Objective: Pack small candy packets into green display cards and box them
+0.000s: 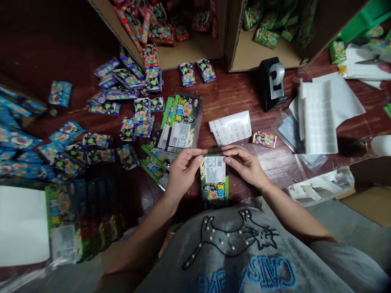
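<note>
Both hands pinch the far edge of a printed candy packet (214, 183), green and black with a white label, at the table's near edge. My left hand (185, 169) grips its left corner between thumb and fingers. At the right corner, my right hand (244, 165) does the same. The packet lies upside down to me, its near end by my shirt. Left of it, similar flat candy packets (183, 122) overlap in a loose stack. Just beyond the hands lie a sheet of round stickers (230, 128) and a small red candy box (264, 139).
Small purple candy boxes (128, 77) are heaped at left, with blue boxes (18, 138) farther left. Cardboard cartons of red boxes (161, 24) and green boxes (265, 36) stand at the back. A tape dispenser (271, 85) and white label sheets (319, 118) sit at right.
</note>
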{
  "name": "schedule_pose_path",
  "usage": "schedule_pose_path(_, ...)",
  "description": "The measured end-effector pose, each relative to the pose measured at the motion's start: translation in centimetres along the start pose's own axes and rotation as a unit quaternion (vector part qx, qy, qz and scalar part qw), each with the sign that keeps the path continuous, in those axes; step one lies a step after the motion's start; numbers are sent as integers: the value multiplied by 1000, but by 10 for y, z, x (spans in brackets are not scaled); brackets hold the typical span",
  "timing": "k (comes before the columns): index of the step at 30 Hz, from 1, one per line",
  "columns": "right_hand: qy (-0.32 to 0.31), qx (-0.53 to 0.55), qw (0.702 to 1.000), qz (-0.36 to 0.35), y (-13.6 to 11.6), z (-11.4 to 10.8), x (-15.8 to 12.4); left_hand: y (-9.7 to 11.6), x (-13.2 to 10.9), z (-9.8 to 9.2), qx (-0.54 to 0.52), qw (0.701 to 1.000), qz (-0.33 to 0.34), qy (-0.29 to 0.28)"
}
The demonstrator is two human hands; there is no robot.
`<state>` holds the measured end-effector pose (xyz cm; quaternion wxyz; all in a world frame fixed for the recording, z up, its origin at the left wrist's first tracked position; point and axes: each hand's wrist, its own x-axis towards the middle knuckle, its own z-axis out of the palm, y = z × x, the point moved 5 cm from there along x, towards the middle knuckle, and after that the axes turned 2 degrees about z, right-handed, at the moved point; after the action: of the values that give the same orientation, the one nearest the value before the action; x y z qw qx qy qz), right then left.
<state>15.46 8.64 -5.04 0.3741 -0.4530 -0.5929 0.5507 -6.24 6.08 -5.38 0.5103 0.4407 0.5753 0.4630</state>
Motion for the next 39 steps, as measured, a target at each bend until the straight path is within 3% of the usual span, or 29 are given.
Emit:
schedule_pose_path(3, -7, -5, 1000, -1, -6, 0, 4, 8, 4, -6, 11, 1000, -5, -25)
schedule_pose_path(8, -80, -25, 996, -3, -20, 3, 14, 20, 9, -10, 58, 995, 0, -79)
schedule_pose_path(13, -56, 4, 992, 116, -17, 3, 29, 20, 17, -10, 46, 996, -46, -58)
schedule_pose_path(17, -85, 24, 983, 161, -14, 2, 34, 19, 24, -13, 56, 993, -52, -91)
schedule_pose_path(21, -148, 0, 983, 107, -21, -6, 32, 20, 27, -16, 45, 988, -10, -146)
schedule_pose_path(24, -210, -67, 975, -2, -34, -13, 41, 20, 33, -15, 54, 984, 24, -167)
schedule_pose_path(26, -204, -170, 959, -94, -44, -20, 60, 20, 41, -11, 75, 980, 55, -176)
schedule_pose_path(28, -177, -295, 924, -167, -51, -25, 89, 19, 50, -4, 104, 973, 87, -186)
schedule_pose_path(30, -180, -403, 873, -206, -52, -25, 119, 17, 58, 4, 137, 965, 110, -197)
schedule_pose_path(34, -257, -515, 782, -238, -43, -15, 158, 9, 65, 10, 204, 950, 123, -201)
schedule_pose_path(36, -274, -528, 762, -254, -39, -12, 163, 9, 62, 9, 239, 942, 131, -194)
schedule_pose_path(39, -270, -519, 764, -272, -32, -14, 161, 18, 57, 9, 298, 926, 158, -169)
